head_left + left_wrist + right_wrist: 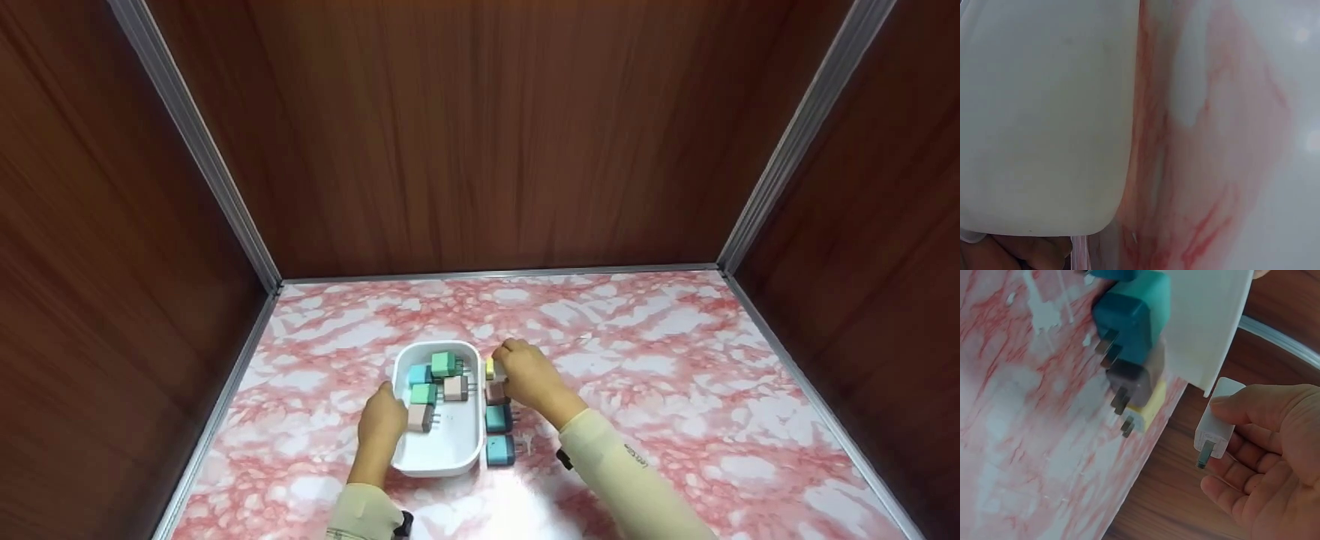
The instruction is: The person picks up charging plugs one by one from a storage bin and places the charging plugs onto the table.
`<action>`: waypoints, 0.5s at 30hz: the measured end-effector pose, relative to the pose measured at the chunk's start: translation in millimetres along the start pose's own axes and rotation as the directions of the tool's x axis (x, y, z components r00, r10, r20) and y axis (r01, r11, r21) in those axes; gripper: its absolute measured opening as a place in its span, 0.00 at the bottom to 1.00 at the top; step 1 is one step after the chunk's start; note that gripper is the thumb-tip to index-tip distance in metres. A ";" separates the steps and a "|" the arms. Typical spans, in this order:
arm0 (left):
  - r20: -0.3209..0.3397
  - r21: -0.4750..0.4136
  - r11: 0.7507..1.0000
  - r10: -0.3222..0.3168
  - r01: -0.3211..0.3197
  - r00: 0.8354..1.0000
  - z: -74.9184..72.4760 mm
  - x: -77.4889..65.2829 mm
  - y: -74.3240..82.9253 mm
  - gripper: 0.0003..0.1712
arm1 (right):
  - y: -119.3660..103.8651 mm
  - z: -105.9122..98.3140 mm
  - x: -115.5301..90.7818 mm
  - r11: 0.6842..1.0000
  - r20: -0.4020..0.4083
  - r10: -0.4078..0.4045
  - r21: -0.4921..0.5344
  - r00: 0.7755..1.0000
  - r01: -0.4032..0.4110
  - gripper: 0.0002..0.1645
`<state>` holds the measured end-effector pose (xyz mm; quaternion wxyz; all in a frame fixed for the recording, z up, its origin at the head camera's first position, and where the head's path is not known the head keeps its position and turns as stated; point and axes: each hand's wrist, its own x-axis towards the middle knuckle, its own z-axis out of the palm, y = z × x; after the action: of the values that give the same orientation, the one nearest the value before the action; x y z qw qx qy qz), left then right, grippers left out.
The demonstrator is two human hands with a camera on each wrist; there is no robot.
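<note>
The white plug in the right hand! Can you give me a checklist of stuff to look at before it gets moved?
1. White plug held: ok, the right hand pinches it.
2. Its metal prong end not covered: ok, it sticks out in the right wrist view.
3. White tray steadied: ok, the left hand holds its left side.
4. Room in the tray: ok, the end nearest the person has bare floor.
5. Nothing in the way on the tray's right side: not ok, the yellow plug and brown plug are there.
6. White plug lifted off the table: cannot tell.
</note>
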<state>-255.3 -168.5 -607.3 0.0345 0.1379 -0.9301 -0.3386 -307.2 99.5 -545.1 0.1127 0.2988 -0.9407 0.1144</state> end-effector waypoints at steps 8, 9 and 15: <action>-0.011 0.015 1.000 -0.006 0.006 1.000 0.8 1.3 0.3 0.28 | 8.4 -0.5 0.4 1.000 -0.021 -0.016 -0.013 1.000 0.016 0.22; -0.011 0.013 1.000 -0.007 0.007 1.000 0.6 1.2 0.4 0.28 | 9.8 0.0 0.5 1.000 -0.029 -0.022 -0.019 0.999 0.021 0.21; -0.008 0.008 1.000 -0.007 0.007 1.000 0.7 0.8 0.7 0.28 | 18.1 4.0 1.7 0.999 -0.038 -0.008 -0.035 0.999 0.007 0.20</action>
<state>-256.3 -167.8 -607.5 0.0363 0.1427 -0.9308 -0.3345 -319.7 111.9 -551.1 0.1361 0.2980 -0.9392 0.1030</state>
